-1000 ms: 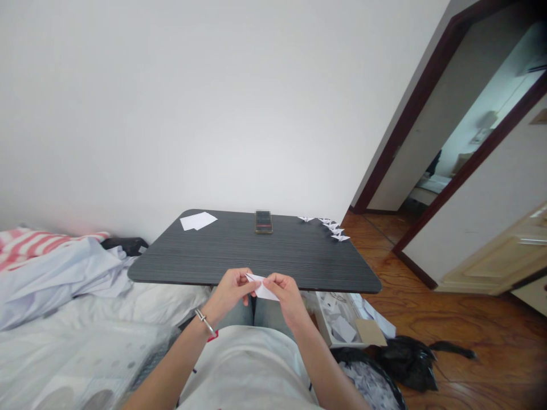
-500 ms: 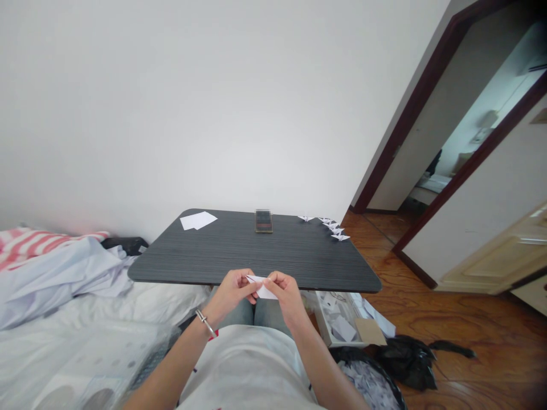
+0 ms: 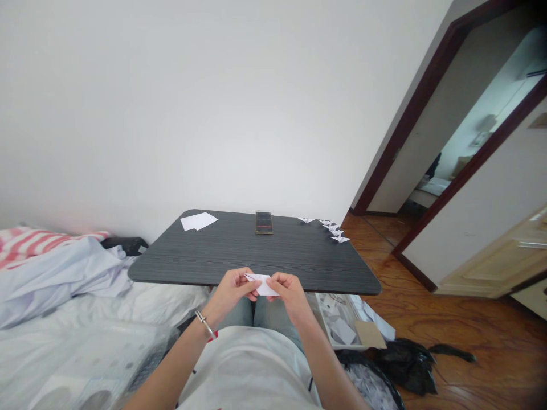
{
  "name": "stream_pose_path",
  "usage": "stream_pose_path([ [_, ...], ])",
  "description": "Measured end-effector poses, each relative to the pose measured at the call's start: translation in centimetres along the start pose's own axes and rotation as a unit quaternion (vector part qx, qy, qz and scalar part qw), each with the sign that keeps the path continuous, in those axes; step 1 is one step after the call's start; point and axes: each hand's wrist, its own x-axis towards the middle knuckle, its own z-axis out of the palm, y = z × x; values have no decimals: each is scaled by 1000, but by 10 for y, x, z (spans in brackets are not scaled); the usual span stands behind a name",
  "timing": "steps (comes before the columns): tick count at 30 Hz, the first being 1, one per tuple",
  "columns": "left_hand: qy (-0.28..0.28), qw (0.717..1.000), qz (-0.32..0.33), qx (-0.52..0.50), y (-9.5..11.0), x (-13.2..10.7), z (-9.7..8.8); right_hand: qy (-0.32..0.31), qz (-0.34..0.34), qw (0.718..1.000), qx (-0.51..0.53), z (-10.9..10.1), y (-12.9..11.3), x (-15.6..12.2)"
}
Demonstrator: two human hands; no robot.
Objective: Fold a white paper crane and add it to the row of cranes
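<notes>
A: Begin at the left. Stock?

B: White sheets (image 3: 199, 221), overlapping, flat at the left end of the tabletop (image 3: 231, 250). No creases visible at this range.

A: Lower centre of the frame?

B: Left hand (image 3: 234, 286) pinching one end of a folded paper (image 3: 264, 288), thumb on top, fingers curled behind. The paper is at the tabletop's near edge, above the lap; contact with the edge cannot be told.

A: Step in hand?

B: Judged as folding, probably setting or flattening a crease between the thumbs. The next move would call for lined-up edges and firm, even thumb pressure, without skewing the layers.

A: Appearance of the piece?

B: Small, white, narrow. Pointed tip at its upper left, a dark line running in from it, likely a gap between layers. Part hidden by the thumbs.

A: Further right?

B: Right hand (image 3: 289, 290) pinching the other end, thumb on top. Then, at the tabletop's right end, a cluster of finished-looking paper birds (image 3: 341, 240), pointed, well apart from the hands.
</notes>
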Motion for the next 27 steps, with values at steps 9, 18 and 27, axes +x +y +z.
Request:
stream_pose_path([
  [9,2,1000,-8,9,1,0,4,7,-47,999,-28,3,-2,0],
  [18,10,999,-7,29,2,0,4,6,-57,996,-64,2,4,1],
  [27,-12,998,30,53,-1,3,0,7,-66,995,-81,1,7,1],
])
